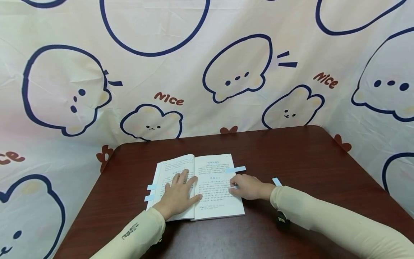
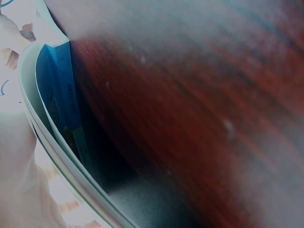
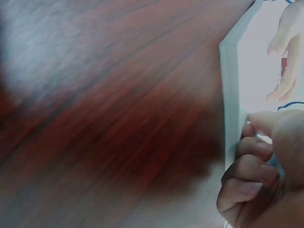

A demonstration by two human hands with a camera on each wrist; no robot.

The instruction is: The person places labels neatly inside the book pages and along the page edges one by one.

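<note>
An open book with printed pages lies on the brown table. My left hand rests with spread fingers on the left page, its thumb reaching past the centre fold. At the book's right edge is my right hand, fingers curled, the thumb over the page and the index finger at its edge. In the right wrist view the thumb and curled fingers grip the edge of the page block. A light blue sticky tab sticks out from the right page above this hand. The blue cover shows in the left wrist view.
Two blue tabs jut from the book's left edge. Another blue strip shows beside the right wrist. Dark wood table surrounds the book, and a patterned cloth hangs behind and at the sides.
</note>
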